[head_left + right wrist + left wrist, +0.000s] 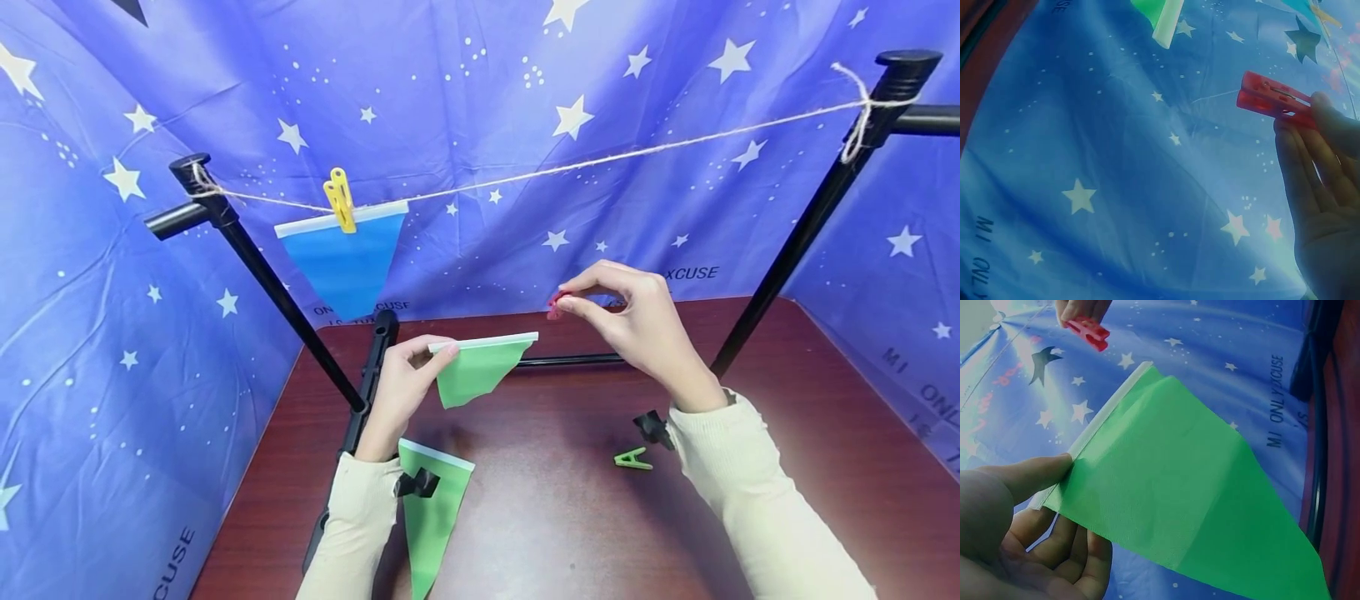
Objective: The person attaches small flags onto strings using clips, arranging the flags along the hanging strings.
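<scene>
My left hand (408, 375) pinches the left end of a green triangular pennant (476, 371) by its white top band, holding it above the dark red table (562, 517). In the left wrist view the thumb (1029, 475) presses on the band of that green pennant (1179, 500). My right hand (637, 321) pinches a red clothespin (557, 305) between thumb and fingertips, just up and right of the pennant's right corner. The red clothespin (1272, 98) shows in the right wrist view, with its jaws together. A twine line (600, 158) runs overhead between two black poles.
A blue pennant (345, 258) hangs on the twine under a yellow clothespin (340, 198). A second green pennant (429, 517) lies on the table by my left forearm. A green clothespin (632, 458) lies near my right wrist. Black stand poles (810, 217) and a base bar (570, 360) frame the table.
</scene>
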Tool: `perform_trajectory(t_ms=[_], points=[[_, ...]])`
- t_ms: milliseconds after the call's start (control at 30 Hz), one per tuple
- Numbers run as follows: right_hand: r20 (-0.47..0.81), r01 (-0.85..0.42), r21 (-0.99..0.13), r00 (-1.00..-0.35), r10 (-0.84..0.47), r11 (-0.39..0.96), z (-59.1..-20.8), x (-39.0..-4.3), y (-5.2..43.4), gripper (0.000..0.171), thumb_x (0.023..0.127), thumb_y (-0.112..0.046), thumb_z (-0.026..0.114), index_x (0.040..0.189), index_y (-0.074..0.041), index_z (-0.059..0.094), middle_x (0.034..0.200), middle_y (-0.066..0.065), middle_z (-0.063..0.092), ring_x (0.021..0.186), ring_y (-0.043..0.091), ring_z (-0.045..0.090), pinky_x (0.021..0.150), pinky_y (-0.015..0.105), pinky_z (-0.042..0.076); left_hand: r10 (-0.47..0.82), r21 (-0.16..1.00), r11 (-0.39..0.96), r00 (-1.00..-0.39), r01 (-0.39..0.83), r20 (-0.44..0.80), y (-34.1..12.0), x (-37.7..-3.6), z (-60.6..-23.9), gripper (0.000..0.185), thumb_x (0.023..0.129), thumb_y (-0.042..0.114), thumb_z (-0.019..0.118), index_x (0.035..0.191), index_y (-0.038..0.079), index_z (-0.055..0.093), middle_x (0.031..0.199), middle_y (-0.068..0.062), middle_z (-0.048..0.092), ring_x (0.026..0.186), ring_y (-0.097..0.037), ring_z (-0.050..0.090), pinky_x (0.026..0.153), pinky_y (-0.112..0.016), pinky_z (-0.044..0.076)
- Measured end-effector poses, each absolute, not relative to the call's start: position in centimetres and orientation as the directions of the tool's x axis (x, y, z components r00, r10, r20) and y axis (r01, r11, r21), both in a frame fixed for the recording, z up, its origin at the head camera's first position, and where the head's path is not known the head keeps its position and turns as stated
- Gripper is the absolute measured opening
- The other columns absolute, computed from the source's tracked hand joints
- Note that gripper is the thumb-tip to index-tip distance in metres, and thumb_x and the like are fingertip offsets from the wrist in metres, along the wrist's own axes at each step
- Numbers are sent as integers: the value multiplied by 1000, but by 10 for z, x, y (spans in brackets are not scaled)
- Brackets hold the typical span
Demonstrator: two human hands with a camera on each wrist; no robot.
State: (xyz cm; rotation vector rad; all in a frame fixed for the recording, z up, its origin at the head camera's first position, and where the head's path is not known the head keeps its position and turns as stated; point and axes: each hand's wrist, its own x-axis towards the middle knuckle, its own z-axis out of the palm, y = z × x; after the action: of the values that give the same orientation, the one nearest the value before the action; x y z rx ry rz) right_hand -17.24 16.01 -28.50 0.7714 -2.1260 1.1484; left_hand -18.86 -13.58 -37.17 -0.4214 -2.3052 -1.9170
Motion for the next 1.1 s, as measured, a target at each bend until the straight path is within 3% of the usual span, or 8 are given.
perform_trajectory(t_ms=[267,533,1100], points=[[757,-768,-510,-614,-222,387,-264,-179,152,13,81,-1,80,91,-10,78,83,-1,74,78,4,68,72,16,51,140,942,133,-946,310,292,-130,-195,-361,24,93,26,72,105,5,74,97,-3,72,81,-15,62,71,-27,49],[777,-794,-506,-589,-223,336,-240,-181,141,11,81,2,78,89,-6,76,83,2,74,81,7,70,81,21,54,108,936,91,-938,340,330,-123,-200,-347,24,90,26,75,102,5,75,96,-6,72,78,-14,62,67,-23,48],[805,-820,-485,-555,-212,304,-201,-178,129,9,80,5,78,88,1,76,83,8,75,77,7,71,78,22,55,82,923,57,-923,381,376,-113,-207,-329,23,90,21,75,101,1,75,88,2,72,73,-12,57,63,-22,43]])
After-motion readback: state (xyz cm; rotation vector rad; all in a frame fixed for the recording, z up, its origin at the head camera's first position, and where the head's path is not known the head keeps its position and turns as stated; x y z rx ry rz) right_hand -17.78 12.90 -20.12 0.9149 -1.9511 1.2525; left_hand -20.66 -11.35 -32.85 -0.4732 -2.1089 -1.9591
